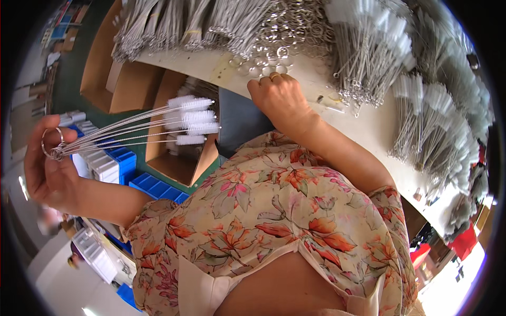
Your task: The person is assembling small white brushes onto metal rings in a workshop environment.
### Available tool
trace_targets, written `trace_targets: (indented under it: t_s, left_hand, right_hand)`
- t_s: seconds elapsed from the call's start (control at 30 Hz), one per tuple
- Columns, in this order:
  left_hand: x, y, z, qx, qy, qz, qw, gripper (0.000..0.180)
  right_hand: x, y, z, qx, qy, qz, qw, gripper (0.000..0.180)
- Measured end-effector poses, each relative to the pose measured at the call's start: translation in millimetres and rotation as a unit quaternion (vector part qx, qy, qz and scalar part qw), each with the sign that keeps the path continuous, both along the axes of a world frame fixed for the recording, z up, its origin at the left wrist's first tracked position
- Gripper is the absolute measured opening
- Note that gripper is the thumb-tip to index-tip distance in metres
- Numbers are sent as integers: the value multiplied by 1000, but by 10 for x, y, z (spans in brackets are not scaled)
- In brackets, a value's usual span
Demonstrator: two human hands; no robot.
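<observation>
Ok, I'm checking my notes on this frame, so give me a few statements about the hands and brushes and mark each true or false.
1. The left hand holds a ring threaded with brushes. True.
2. Those brushes have black bristles. False: the bristles are white.
3. The right hand rests at the table edge near loose rings. True.
4. The right hand holds a brush. False: no brush shows in it.
5. The crates are red. False: they are blue.
</observation>
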State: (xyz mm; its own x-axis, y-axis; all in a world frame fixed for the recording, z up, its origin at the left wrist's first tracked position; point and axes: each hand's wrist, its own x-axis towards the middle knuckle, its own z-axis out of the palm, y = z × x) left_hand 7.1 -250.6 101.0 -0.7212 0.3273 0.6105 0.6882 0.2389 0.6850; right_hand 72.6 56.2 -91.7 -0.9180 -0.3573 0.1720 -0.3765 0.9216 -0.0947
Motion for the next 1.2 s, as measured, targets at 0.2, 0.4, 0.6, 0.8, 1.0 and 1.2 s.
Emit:
trace_targets:
  t_s: [0.2, 0.4, 0.6, 0.8, 1.0, 1.2]
  left_hand:
    - [216, 71, -280, -18, -20, 26, 999, 38]
    - [188, 333, -438, 17, -49, -43, 998, 34]
    - [231, 877, -562, 62, -74, -102, 990, 33]
    - [304, 1621, -581, 87, -77, -118, 986, 33]
    - [330, 1843, -517, 59, -66, -103, 991, 33]
    - [255, 1906, -599, 46, -71, -108, 990, 33]
  right_hand:
    - [-170, -161, 127, 82, -98, 47, 991, 18]
    - [-73, 13, 33, 10, -77, -5, 997, 25]
    - [3, 254, 479, -370, 48, 12, 928, 32]
    - [131, 205, 1089, -502, 175, 31, 846, 32]
    - [81, 274, 1002, -493, 280, 44, 823, 30]
    - [126, 386, 980, -491, 230, 50, 839, 31]
